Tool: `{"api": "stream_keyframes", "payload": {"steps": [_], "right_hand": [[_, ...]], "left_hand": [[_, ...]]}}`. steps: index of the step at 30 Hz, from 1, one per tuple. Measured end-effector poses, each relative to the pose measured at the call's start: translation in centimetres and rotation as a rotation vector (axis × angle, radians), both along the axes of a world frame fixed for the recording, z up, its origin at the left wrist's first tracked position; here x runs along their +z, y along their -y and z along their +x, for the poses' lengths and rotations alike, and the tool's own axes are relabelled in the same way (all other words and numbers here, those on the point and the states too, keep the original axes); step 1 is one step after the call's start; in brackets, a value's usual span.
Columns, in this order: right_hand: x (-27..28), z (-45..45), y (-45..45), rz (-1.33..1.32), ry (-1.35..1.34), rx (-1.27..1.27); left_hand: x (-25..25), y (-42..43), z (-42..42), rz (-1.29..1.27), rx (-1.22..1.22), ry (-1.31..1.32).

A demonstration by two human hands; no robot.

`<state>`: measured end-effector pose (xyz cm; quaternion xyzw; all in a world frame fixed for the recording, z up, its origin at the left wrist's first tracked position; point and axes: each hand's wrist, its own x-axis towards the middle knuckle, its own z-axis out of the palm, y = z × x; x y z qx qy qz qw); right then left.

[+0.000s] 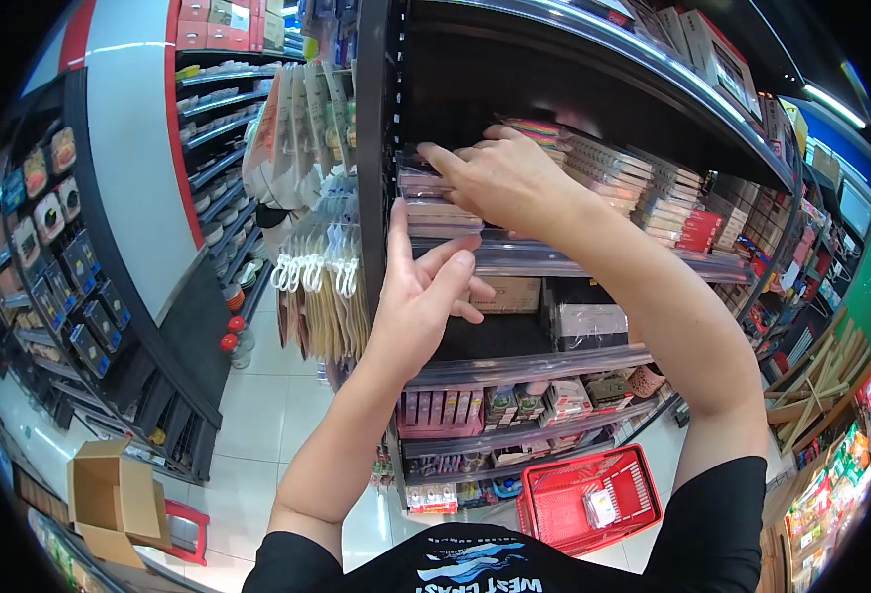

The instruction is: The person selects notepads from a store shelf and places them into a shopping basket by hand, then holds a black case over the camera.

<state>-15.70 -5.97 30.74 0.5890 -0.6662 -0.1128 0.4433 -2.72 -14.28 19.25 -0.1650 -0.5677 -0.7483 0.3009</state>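
Note:
A stack of flat, clear-wrapped packs (442,219) lies at the left end of a dark shelf, beside the upright post. My left hand (417,306) is in front of it, palm turned up. Its index finger points up along the stack's left front corner, and the other fingers are spread near the lower packs. My right hand (502,178) reaches over the top of the stack from the right, index finger stretched toward its back left. The right thumb and some fingertips are hidden. Neither hand visibly grips a pack.
More stacks of notebooks or packs (603,173) fill the same shelf to the right. Boxed goods (566,400) sit on lower shelves. A red shopping basket (544,534) with a white pack stands on the floor. Bags hang on hooks (312,272) at left; an open carton (109,484) is lower left.

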Motion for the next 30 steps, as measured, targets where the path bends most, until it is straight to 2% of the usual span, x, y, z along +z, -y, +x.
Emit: {"api": "stream_keyframes", "payload": {"steps": [2,6,8,14,17,21,24,26,27,29,30], "right_hand": [[0.9,0.8,-0.1,0.102,0.152,-0.134],[1.4,1.3,-0.1,0.082,0.113,-0.137],[1.9,2.1,0.1,0.201,0.038,-0.344],[1.4,2.6,1.3,0.226,0.056,-0.514],[0.9,1.4,1.3,0.188,0.013,-0.391],[1.0,0.4,0.2,0.264,-0.051,-0.391],[0.6,-0.2,-1.1,0.198,-0.06,-0.282],[0.3,0.0,-1.7,0.053,-0.078,-0.132],[0.2,0.0,-2.0,0.051,-0.078,-0.134],[-0.2,0.5,-2.7,-0.134,-0.089,0.105],[-0.5,0.8,-3.1,-0.135,-0.085,0.1]], "left_hand": [[0.6,0.1,-0.6,0.013,0.011,0.05],[1.1,0.6,-1.2,-0.013,0.061,0.06],[1.3,0.9,-1.4,0.0,0.081,0.104],[1.7,1.4,-1.7,-0.065,0.128,0.192],[1.7,1.4,-2.0,-0.073,0.134,0.184],[1.3,1.6,-2.6,-0.061,0.118,0.162],[1.4,1.4,-2.7,-0.06,0.121,0.135],[1.6,1.1,-2.3,-0.026,0.107,0.053],[1.6,0.9,-2.1,-0.028,0.105,0.053],[1.3,0.2,-1.5,-0.038,0.16,-0.053],[1.1,-0.2,-1.1,-0.038,0.155,-0.048]]}}
